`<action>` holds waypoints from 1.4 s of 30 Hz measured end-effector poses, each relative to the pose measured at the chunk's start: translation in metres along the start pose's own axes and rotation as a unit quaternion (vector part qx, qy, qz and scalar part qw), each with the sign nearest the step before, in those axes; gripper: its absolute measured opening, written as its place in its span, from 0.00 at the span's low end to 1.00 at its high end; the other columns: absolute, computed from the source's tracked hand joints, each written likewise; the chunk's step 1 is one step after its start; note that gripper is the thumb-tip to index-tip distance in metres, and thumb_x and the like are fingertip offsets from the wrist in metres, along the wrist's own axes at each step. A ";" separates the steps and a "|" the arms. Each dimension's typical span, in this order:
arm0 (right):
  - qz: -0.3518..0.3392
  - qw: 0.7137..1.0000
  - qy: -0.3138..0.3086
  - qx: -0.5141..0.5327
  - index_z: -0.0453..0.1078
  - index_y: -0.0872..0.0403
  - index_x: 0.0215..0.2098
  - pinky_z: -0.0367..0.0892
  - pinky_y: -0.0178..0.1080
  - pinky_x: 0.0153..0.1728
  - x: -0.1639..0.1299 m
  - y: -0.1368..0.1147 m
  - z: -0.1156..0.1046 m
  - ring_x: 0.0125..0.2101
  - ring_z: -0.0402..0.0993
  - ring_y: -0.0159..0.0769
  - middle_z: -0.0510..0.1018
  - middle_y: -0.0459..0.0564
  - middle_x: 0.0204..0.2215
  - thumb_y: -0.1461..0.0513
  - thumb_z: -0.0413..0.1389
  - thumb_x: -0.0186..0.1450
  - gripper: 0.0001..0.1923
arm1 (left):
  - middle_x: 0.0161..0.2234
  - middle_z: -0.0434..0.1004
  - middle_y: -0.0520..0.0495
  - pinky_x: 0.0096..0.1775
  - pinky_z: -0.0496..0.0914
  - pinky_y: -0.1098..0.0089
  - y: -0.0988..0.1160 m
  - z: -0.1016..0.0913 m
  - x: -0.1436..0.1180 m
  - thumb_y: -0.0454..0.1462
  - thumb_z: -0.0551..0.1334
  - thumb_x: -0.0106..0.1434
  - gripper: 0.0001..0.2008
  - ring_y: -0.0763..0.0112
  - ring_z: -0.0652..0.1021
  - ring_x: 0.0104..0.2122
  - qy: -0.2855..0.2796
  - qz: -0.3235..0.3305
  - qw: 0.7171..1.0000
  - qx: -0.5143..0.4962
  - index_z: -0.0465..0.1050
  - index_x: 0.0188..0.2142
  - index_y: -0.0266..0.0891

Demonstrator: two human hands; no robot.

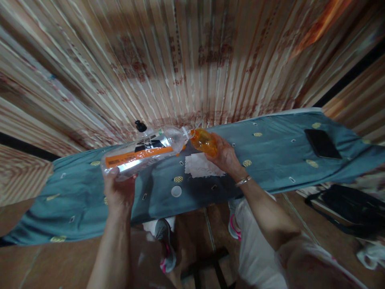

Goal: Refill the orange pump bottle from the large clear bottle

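Left hand (119, 188) grips a clear bottle (144, 151), right hand (224, 155) an orange bottle (203, 142), the 2 mouths close together.

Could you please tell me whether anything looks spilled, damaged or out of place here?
The white cloth or tissue on the blue-green tablecloth looks slightly odd: its edge is ragged. I can make out no spill near the clear bottle or orange bottle.

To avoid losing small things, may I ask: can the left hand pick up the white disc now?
Probably not: the left hand is holding the large clear bottle, so it seems occupied. Otherwise, the way to the white disc looks free.
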State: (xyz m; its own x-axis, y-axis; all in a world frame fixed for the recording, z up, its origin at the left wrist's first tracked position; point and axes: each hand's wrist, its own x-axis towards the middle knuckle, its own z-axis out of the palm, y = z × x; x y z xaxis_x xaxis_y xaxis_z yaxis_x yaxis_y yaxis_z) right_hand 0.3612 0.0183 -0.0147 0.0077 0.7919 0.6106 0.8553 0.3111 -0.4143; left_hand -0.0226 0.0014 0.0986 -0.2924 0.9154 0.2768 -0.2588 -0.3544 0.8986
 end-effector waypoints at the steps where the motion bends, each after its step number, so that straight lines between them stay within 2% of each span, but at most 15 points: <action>1: 0.001 1.000 -0.002 0.001 0.68 0.54 0.86 0.89 0.75 0.76 0.000 0.000 0.000 0.71 0.92 0.68 0.90 0.71 0.73 0.58 0.74 0.78 0.43 | 0.50 0.96 0.44 0.35 0.75 0.63 0.000 0.000 0.000 0.57 0.85 0.58 0.24 0.51 0.90 0.46 0.001 -0.001 1.000 0.001 0.89 0.49 0.52; 6: 0.010 1.000 -0.012 0.009 0.67 0.52 0.87 0.87 0.77 0.78 0.001 -0.001 -0.002 0.73 0.91 0.69 0.89 0.71 0.74 0.59 0.74 0.76 0.45 | 0.48 0.95 0.43 0.35 0.76 0.61 -0.001 0.000 0.002 0.57 0.86 0.55 0.26 0.48 0.91 0.47 0.017 -0.002 1.000 -0.003 0.88 0.47 0.52; 12: 0.035 0.999 -0.040 0.000 0.68 0.57 0.86 0.85 0.78 0.79 0.003 -0.004 -0.006 0.74 0.89 0.72 0.88 0.75 0.75 0.58 0.75 0.75 0.46 | 0.48 0.95 0.42 0.33 0.73 0.61 0.000 -0.003 0.004 0.59 0.86 0.56 0.26 0.48 0.90 0.46 -0.001 -0.001 1.000 0.018 0.87 0.45 0.52; 17: 0.017 1.000 -0.024 0.007 0.68 0.54 0.86 0.87 0.78 0.78 0.002 -0.002 -0.003 0.73 0.90 0.70 0.89 0.72 0.74 0.59 0.74 0.76 0.44 | 0.50 0.96 0.42 0.32 0.74 0.61 -0.001 -0.004 0.003 0.60 0.85 0.56 0.24 0.48 0.90 0.45 0.008 -0.003 1.000 0.024 0.88 0.43 0.52; 22: 0.006 1.000 0.006 -0.002 0.69 0.55 0.84 0.90 0.71 0.76 0.000 -0.001 0.000 0.69 0.93 0.65 0.91 0.71 0.72 0.59 0.74 0.77 0.42 | 0.51 0.97 0.42 0.33 0.76 0.60 -0.002 0.000 0.002 0.59 0.85 0.55 0.24 0.45 0.91 0.48 0.020 -0.008 1.000 0.013 0.89 0.44 0.52; 27: 0.008 1.000 -0.012 0.003 0.68 0.57 0.86 0.88 0.76 0.76 0.001 -0.001 -0.001 0.72 0.92 0.69 0.89 0.74 0.74 0.59 0.74 0.76 0.44 | 0.48 0.96 0.43 0.37 0.79 0.58 -0.001 -0.001 0.002 0.59 0.86 0.55 0.25 0.44 0.92 0.51 0.005 -0.007 1.000 0.009 0.87 0.45 0.52; 32: 0.009 1.000 -0.009 -0.002 0.69 0.57 0.85 0.89 0.74 0.76 0.001 0.000 -0.001 0.72 0.91 0.69 0.89 0.73 0.73 0.58 0.75 0.76 0.44 | 0.47 0.95 0.42 0.35 0.76 0.60 -0.001 -0.001 0.002 0.58 0.85 0.56 0.23 0.47 0.90 0.47 0.015 -0.002 1.000 0.010 0.86 0.42 0.52; 37: 0.001 1.000 0.007 0.004 0.69 0.55 0.85 0.91 0.73 0.74 0.000 0.000 -0.001 0.70 0.93 0.68 0.91 0.71 0.72 0.57 0.74 0.77 0.42 | 0.50 0.95 0.41 0.35 0.78 0.58 -0.001 -0.001 0.003 0.59 0.84 0.56 0.23 0.44 0.91 0.48 0.008 -0.006 1.000 0.020 0.88 0.44 0.53; 42: 0.013 1.000 -0.011 0.008 0.69 0.54 0.86 0.90 0.76 0.74 0.001 -0.002 -0.003 0.70 0.92 0.70 0.90 0.72 0.72 0.58 0.74 0.77 0.44 | 0.52 0.96 0.41 0.38 0.81 0.61 0.003 0.007 0.001 0.54 0.86 0.51 0.27 0.46 0.91 0.49 0.046 -0.026 0.999 -0.007 0.90 0.49 0.51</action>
State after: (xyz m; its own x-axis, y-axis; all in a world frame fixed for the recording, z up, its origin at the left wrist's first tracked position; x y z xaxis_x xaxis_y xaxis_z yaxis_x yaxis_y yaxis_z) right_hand 0.3609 0.0166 -0.0116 0.0187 0.8110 0.5847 0.8462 0.2986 -0.4412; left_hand -0.0173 0.0024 0.1034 -0.3616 0.9115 0.1957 -0.2890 -0.3092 0.9060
